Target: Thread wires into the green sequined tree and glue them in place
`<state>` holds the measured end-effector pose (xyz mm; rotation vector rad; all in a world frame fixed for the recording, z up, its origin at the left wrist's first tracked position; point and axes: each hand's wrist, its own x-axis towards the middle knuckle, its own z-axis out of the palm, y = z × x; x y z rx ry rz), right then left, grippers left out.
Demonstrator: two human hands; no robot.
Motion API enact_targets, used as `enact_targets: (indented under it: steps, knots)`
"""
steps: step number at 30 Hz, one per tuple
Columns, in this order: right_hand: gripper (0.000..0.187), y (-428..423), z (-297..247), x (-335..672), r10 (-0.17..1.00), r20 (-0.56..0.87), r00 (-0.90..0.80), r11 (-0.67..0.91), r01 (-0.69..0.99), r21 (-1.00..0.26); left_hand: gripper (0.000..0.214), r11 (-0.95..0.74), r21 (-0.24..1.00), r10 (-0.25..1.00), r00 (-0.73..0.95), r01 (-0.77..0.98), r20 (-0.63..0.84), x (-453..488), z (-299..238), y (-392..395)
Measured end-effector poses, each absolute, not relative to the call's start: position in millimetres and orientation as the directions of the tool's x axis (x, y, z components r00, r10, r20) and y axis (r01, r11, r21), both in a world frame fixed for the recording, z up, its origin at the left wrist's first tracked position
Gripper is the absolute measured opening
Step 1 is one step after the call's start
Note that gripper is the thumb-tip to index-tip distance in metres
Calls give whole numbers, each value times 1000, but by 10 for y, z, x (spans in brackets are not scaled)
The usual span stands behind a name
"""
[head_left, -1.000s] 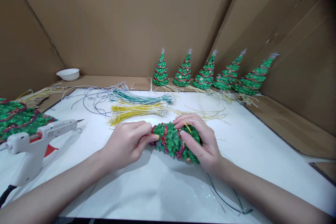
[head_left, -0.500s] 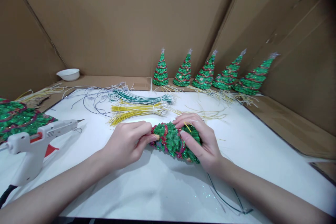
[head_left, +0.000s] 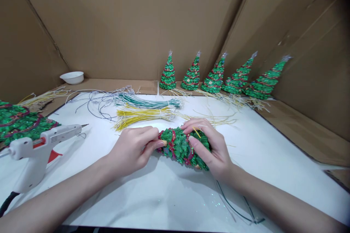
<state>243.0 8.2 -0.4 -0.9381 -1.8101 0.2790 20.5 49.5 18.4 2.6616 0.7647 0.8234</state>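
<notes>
A small green glittery Christmas tree (head_left: 179,145) with red garlands lies on its side over the white table, its broad end to the right. My left hand (head_left: 139,149) is closed around its narrow end, hiding the tip, with the thumb against a small tan piece. Across the broad end lies my right hand (head_left: 209,145), thumb and fingers gripping the tree. A short yellow wire (head_left: 196,132) sticks out between the right thumb and fingers. Below the right wrist, dark green wires (head_left: 232,209) rest on the table.
At left stands a white glue gun (head_left: 35,156) before another decorated tree (head_left: 23,123). Yellow (head_left: 144,115) and green wire bundles (head_left: 147,101) lie beyond my hands. Several finished-looking trees (head_left: 212,76) line the back. A white bowl (head_left: 72,77) sits by the cardboard wall (head_left: 109,25).
Both hands keep the same hold on the tree. Only a very slight shift of the whole view is visible.
</notes>
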Motion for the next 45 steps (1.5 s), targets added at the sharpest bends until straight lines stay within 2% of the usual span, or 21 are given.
enact_targets:
  steps: [26, 45]
  knots:
    - [10, 80, 11, 2433, 700, 692, -177, 680, 464, -568, 26, -795, 427, 594, 696, 432, 403, 197, 159, 494]
    - [11, 80, 8, 2406, 693, 706, -149, 678, 469, -566, 28, -812, 397, 575, 698, 427, 426, 221, 184, 506]
